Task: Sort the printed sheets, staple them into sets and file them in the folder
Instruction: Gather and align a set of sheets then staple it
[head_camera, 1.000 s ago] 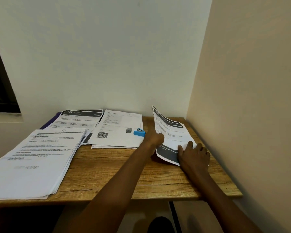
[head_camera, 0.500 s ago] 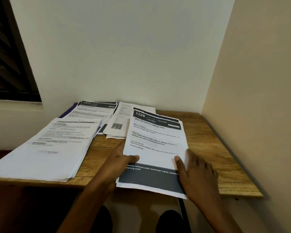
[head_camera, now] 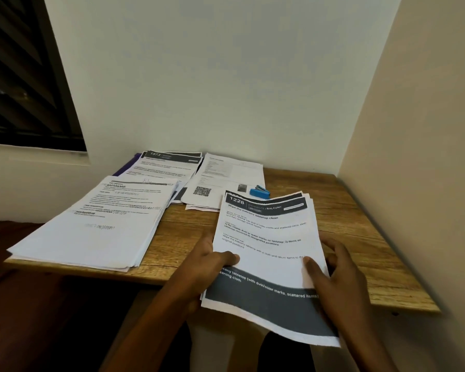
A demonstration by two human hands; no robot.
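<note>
White printed sheets headed "1228" point(head_camera: 263, 253), a small fanned set, are held over the near edge of a wooden desk point(head_camera: 360, 237), their lower end hanging past it. The left hand point(head_camera: 199, 267) grasps the left margin, thumb on top; the right hand point(head_camera: 333, 275) clasps the right margin the same way. Beyond the set lies a blue stapler point(head_camera: 260, 193) on a QR-coded stack point(head_camera: 220, 183). Further left sit a "1573" pile point(head_camera: 164, 167) over a purple folder point(head_camera: 126, 167) and a thick stack point(head_camera: 97, 224).

printed set "1228" point(head_camera: 263, 237) held, overhanging table edge
</note>
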